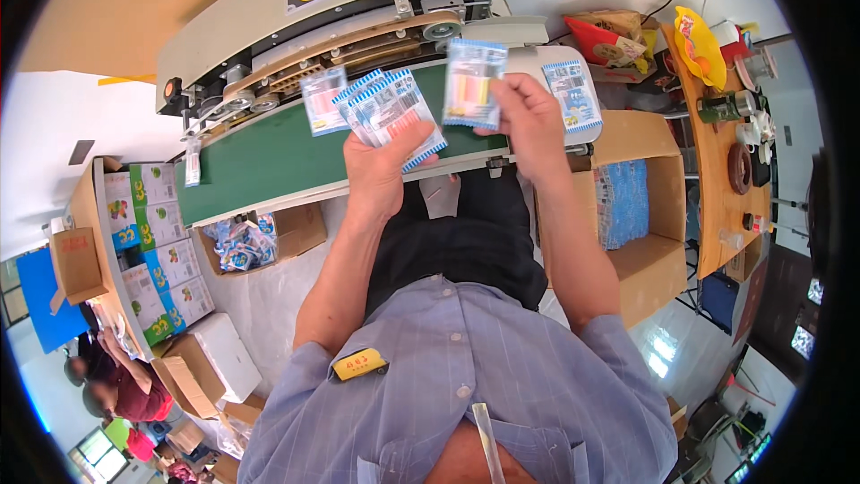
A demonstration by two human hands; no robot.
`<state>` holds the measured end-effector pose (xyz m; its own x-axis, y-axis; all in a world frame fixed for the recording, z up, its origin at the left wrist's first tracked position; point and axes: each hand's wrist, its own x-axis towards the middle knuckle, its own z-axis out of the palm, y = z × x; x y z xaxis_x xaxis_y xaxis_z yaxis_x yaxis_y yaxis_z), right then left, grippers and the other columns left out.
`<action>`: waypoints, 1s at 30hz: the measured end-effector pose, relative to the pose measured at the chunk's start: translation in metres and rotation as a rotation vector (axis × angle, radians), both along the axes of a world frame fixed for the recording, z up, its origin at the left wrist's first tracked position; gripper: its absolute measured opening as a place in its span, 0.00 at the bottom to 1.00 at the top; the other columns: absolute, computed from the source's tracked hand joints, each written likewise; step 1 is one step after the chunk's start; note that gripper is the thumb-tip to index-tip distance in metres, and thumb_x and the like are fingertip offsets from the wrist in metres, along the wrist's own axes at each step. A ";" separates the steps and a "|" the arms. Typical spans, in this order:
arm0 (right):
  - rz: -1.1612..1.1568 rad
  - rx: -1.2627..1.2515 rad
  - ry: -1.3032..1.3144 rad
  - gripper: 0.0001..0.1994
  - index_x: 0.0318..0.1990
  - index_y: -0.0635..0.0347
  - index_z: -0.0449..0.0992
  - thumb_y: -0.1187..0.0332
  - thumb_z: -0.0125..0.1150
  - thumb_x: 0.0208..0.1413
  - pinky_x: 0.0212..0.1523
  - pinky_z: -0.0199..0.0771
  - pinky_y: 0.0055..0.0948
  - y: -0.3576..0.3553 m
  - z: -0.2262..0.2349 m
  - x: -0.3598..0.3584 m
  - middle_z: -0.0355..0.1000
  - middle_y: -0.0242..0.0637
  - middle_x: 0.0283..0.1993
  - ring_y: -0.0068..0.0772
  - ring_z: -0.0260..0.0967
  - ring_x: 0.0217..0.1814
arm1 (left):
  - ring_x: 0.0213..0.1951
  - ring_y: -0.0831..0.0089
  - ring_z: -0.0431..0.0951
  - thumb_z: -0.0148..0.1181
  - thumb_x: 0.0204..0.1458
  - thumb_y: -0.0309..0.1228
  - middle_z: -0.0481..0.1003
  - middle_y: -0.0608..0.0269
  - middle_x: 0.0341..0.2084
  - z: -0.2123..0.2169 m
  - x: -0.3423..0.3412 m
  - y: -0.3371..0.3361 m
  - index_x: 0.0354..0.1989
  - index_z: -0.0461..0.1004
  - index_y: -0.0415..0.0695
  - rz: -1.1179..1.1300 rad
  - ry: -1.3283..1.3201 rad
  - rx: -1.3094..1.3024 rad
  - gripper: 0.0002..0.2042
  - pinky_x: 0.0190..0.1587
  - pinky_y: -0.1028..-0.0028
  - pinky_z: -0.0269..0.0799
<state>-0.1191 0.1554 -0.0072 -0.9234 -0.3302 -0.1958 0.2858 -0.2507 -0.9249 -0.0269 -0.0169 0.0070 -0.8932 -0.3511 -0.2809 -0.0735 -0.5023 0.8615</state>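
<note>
My left hand [383,161] grips a small fanned stack of clear-and-blue packets [394,112], thumb on top, over the green conveyor belt [260,170]. Pinched by its right edge in my right hand [533,121] is a single packet [472,85] with pink and yellow sticks showing inside. Just beyond my left hand, another packet [322,100] lies on the belt near the sealing machine [358,45]. One more packet [571,97] rests on the pale plate at the belt's right end, beside my right hand. At the belt's left end a packet [193,164] appears edge-on.
An open carton [640,260] at right holds rows of blue packets. Below the belt at left stands a carton [309,226] of loose packets. Stacked printed boxes [161,242] fill a shelf at left. A wooden table [721,224] edges the right side. Other people [134,385] are at far lower left.
</note>
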 end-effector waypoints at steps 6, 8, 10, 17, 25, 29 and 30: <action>-0.028 0.156 -0.003 0.10 0.43 0.63 0.74 0.65 0.54 0.64 0.32 0.80 0.23 0.014 -0.003 -0.033 0.77 0.35 0.38 0.23 0.76 0.36 | 0.34 0.70 0.82 0.64 0.51 0.23 0.79 0.59 0.37 0.007 0.004 -0.004 0.45 0.74 0.38 -0.068 0.012 0.125 0.13 0.30 0.71 0.83; -0.006 0.165 0.005 0.11 0.44 0.63 0.74 0.64 0.54 0.64 0.32 0.80 0.22 0.009 -0.002 -0.039 0.77 0.34 0.37 0.22 0.76 0.36 | 0.36 0.69 0.82 0.62 0.53 0.24 0.79 0.58 0.38 0.009 0.006 -0.007 0.47 0.74 0.37 -0.081 0.046 0.205 0.13 0.31 0.70 0.84; 0.049 0.203 0.028 0.11 0.44 0.63 0.74 0.64 0.54 0.64 0.31 0.79 0.22 0.002 -0.002 -0.044 0.76 0.33 0.36 0.21 0.75 0.36 | 0.38 0.67 0.82 0.60 0.55 0.25 0.79 0.57 0.40 0.010 0.008 -0.011 0.49 0.72 0.36 -0.115 0.060 0.252 0.13 0.32 0.70 0.84; 0.121 0.262 0.051 0.11 0.44 0.64 0.74 0.65 0.53 0.65 0.32 0.79 0.23 -0.021 0.002 -0.043 0.75 0.33 0.36 0.21 0.74 0.36 | 0.37 0.68 0.82 0.59 0.56 0.23 0.79 0.56 0.41 0.005 0.011 -0.023 0.49 0.72 0.36 -0.102 0.038 0.118 0.13 0.30 0.71 0.84; 0.082 0.184 0.079 0.10 0.45 0.65 0.72 0.66 0.52 0.65 0.33 0.79 0.23 -0.007 -0.006 -0.040 0.75 0.35 0.38 0.21 0.74 0.37 | 0.36 0.68 0.82 0.60 0.55 0.23 0.79 0.56 0.39 -0.002 0.014 -0.025 0.48 0.73 0.37 -0.082 0.038 0.136 0.12 0.29 0.72 0.84; 0.067 0.206 0.058 0.10 0.45 0.66 0.72 0.67 0.52 0.65 0.33 0.79 0.23 -0.017 -0.004 -0.046 0.75 0.35 0.38 0.21 0.74 0.37 | 0.36 0.68 0.82 0.60 0.55 0.24 0.79 0.56 0.39 -0.001 0.013 -0.023 0.48 0.73 0.37 -0.093 0.051 0.137 0.12 0.29 0.72 0.84; 0.082 0.219 0.072 0.10 0.45 0.66 0.72 0.68 0.52 0.65 0.34 0.78 0.23 -0.019 -0.008 -0.047 0.75 0.35 0.37 0.21 0.73 0.36 | 0.36 0.68 0.82 0.60 0.55 0.23 0.79 0.56 0.39 0.000 0.013 -0.023 0.48 0.73 0.37 -0.087 0.045 0.137 0.12 0.29 0.72 0.84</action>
<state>-0.1662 0.1368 -0.0153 -0.9094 -0.3615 -0.2056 0.2284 -0.0211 -0.9733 -0.0136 -0.0394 0.0067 -0.9313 -0.2327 -0.2802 -0.0853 -0.6086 0.7889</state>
